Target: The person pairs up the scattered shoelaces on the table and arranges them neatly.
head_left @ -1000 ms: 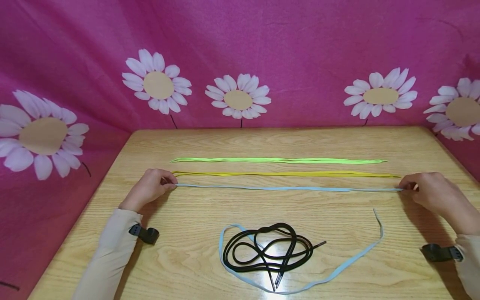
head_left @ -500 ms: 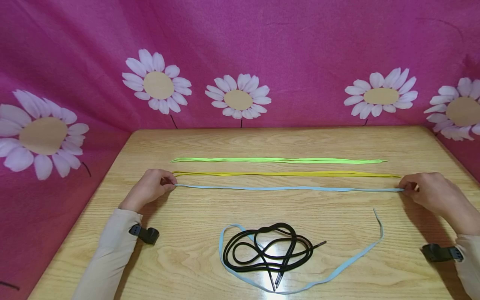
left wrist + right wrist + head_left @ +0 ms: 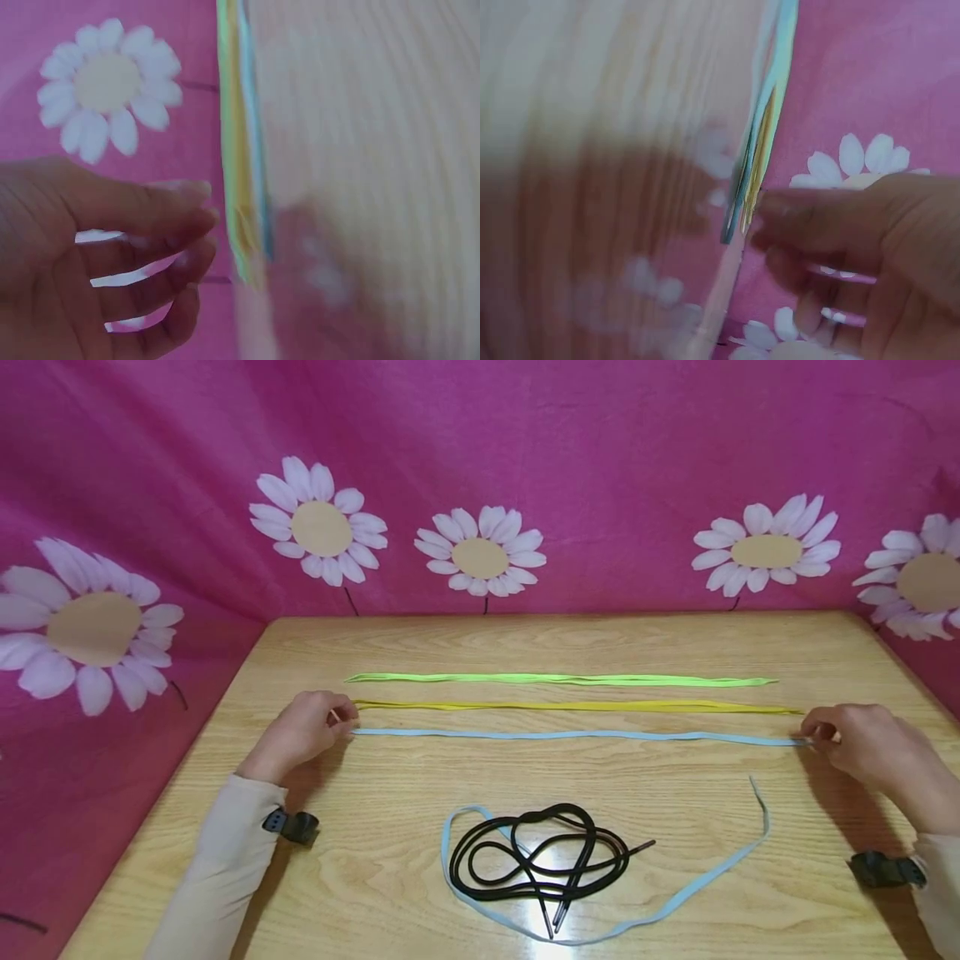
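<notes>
A light-blue shoelace lies stretched left to right across the table, in front of a yellow shoelace and a lime-green shoelace. At its left end is my left hand, thumb and fingers loosely curved. In the left wrist view that hand holds nothing, and the blue tip shows apart from the fingers. My right hand hovers by the other end with bent, relaxed fingers. The right wrist view shows the blue lace's end free of them.
Nearer the front of the wooden table lies a looped black shoelace. Another light-blue shoelace curves under and around it toward the right. Behind the table hangs a pink cloth with white daisies.
Both hands pinched the light-blue shoelace's ends earlier; now they have let go and it lies on the table. The head view has shifted slightly.
</notes>
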A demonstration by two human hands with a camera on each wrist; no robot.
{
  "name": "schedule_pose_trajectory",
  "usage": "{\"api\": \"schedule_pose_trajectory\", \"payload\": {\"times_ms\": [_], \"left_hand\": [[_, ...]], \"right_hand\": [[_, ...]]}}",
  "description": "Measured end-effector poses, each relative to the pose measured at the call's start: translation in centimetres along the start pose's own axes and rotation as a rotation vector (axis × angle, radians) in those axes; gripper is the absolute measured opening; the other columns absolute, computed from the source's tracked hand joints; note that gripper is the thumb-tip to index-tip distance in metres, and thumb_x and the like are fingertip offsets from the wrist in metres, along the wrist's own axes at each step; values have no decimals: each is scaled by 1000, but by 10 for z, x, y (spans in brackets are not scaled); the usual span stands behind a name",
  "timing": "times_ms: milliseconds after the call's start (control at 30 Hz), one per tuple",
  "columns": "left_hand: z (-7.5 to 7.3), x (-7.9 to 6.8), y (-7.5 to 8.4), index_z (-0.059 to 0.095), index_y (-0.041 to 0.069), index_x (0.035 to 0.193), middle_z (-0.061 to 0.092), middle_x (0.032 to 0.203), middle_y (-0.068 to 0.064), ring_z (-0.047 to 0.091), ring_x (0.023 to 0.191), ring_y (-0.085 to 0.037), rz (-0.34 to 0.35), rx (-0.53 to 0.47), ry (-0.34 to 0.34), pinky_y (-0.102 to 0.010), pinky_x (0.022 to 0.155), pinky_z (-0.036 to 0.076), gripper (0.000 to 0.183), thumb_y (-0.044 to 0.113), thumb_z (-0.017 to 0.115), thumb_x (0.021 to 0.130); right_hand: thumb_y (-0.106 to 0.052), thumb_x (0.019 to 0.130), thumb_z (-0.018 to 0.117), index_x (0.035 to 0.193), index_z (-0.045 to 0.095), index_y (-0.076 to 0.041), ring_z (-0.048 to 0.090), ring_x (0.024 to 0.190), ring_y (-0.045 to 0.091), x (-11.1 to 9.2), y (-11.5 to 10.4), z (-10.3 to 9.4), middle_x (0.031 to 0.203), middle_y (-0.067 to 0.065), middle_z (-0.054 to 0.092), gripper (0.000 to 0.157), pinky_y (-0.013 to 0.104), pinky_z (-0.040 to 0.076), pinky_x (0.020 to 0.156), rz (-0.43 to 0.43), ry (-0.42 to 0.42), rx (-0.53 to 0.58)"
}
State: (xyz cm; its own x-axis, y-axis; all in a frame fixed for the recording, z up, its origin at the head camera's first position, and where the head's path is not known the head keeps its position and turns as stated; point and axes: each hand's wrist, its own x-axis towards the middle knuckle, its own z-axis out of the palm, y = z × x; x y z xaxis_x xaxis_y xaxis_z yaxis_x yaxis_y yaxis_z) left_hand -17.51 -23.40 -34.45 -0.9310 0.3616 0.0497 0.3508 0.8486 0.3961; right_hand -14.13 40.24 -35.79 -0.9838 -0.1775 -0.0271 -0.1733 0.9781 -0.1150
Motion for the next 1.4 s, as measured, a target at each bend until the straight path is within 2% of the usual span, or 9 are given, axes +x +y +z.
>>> {"api": "schedule_pose_trajectory", "payload": {"times_ms": [200, 400, 533, 633, 767, 867, 1033, 1167, 1400], "left_hand": [[7, 4, 38, 71, 1, 91, 68, 84, -5, 61, 74, -17, 159, -11, -58, -33, 66, 51, 6, 4, 66, 90], [27, 7, 79, 71, 7, 89, 65, 81, 4, 57, 72, -7, 318, -33, -174, -24, 66, 49, 7, 9, 66, 92], [41, 7, 98, 71, 9, 87, 64, 80, 6, 53, 69, -5, 430, -54, -232, -22, 66, 47, 8, 11, 65, 92], [49, 7, 109, 69, 10, 83, 60, 76, 7, 50, 67, -6, 481, -46, -260, -22, 65, 45, 10, 12, 66, 92], [56, 7, 118, 67, 13, 83, 57, 75, 8, 51, 69, -8, 492, -22, -312, -23, 66, 44, 10, 16, 66, 92], [60, 6, 121, 67, 13, 84, 58, 77, 8, 53, 71, -10, 500, -13, -343, -23, 67, 44, 9, 17, 67, 92], [63, 6, 121, 69, 10, 87, 62, 81, 4, 55, 73, -8, 502, -13, -367, -21, 68, 46, 2, 9, 70, 88], [62, 4, 120, 70, 10, 87, 63, 80, 4, 55, 73, -8, 492, -10, -373, -21, 67, 46, 8, 2, 71, 85], [62, 4, 122, 69, 10, 83, 58, 75, 7, 49, 69, -6, 511, 8, -351, -20, 64, 43, 8, 3, 70, 85]], "right_hand": [[-4, 83, 70, 86, 69, -3, 46, 59, 12, -4, -24, -1, 72, -2, 60, 4, 30, 38, 50, -107, 23, 37], [-8, 84, 72, 83, 69, -11, 47, 58, 1, -8, -54, 4, 67, -11, 57, 5, 26, 40, 51, -245, 6, 93], [-8, 85, 72, 85, 68, -13, 47, 57, -2, -12, -69, 6, 68, -12, 58, 6, 24, 39, 49, -275, -22, 128], [-6, 83, 73, 85, 69, -15, 48, 59, -2, -14, -77, 8, 69, -12, 59, 10, 23, 39, 49, -287, -16, 128], [-1, 79, 75, 84, 68, -15, 51, 61, 1, -15, -83, 11, 70, -11, 60, 17, 25, 40, 50, -281, -12, 108], [-3, 78, 76, 84, 67, -12, 50, 61, 7, -16, -85, 12, 71, -8, 58, 14, 28, 40, 49, -238, 2, 68], [-4, 77, 75, 84, 64, -6, 50, 61, 14, -18, -83, 12, 73, 0, 55, 12, 33, 41, 49, -168, 36, 20], [0, 76, 73, 84, 65, -4, 51, 61, 12, -19, -80, 13, 72, -2, 57, 12, 32, 43, 52, -184, 17, 53], [6, 74, 72, 86, 65, -5, 45, 59, 8, -20, -77, 15, 68, -6, 55, 18, 27, 39, 53, -213, -23, 105]]}}
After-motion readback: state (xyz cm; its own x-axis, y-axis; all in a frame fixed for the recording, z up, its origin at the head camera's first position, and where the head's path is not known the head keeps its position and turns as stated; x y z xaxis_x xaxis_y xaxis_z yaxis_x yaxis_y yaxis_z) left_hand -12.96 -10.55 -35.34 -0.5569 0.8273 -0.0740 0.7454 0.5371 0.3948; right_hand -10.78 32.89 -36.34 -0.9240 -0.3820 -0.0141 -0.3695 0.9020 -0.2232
